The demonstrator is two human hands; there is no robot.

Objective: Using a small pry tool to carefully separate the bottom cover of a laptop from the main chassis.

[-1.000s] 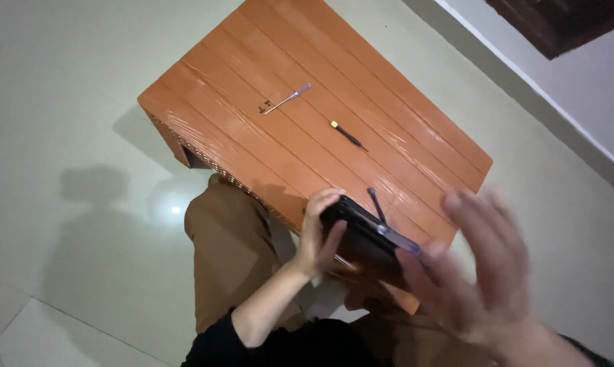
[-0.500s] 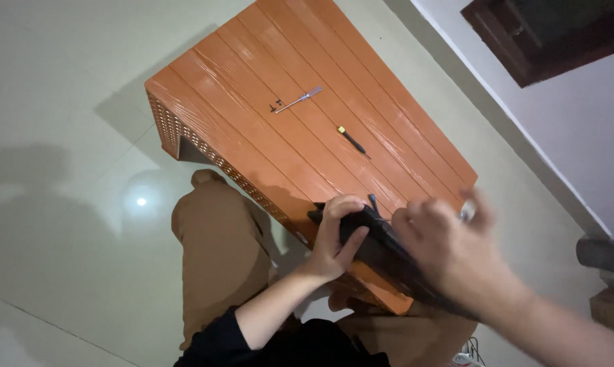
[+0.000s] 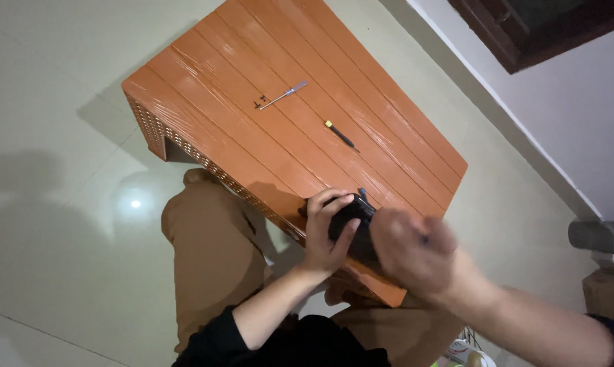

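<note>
My left hand (image 3: 326, 231) grips the near end of a flat black device (image 3: 351, 221) that rests on the near edge of an orange slatted plastic table (image 3: 266, 149). My right hand (image 3: 412, 255) lies over the device's right part, blurred, and hides most of it; I cannot tell whether its fingers hold anything. A small dark tool (image 3: 363, 195) sticks out just beyond the device.
A silver-handled screwdriver (image 3: 283, 95) with tiny dark screws (image 3: 258, 104) beside it lies mid-table, and a thin yellow-tipped black screwdriver (image 3: 341, 134) lies to its right. My tan-trousered knee (image 3: 212, 251) is under the table edge. A grey pipe (image 3: 599, 234) lies at the far right.
My right hand came down from the air onto the black device. The left hand kept its grip. The view shifted so the table sits higher and more to the left.
</note>
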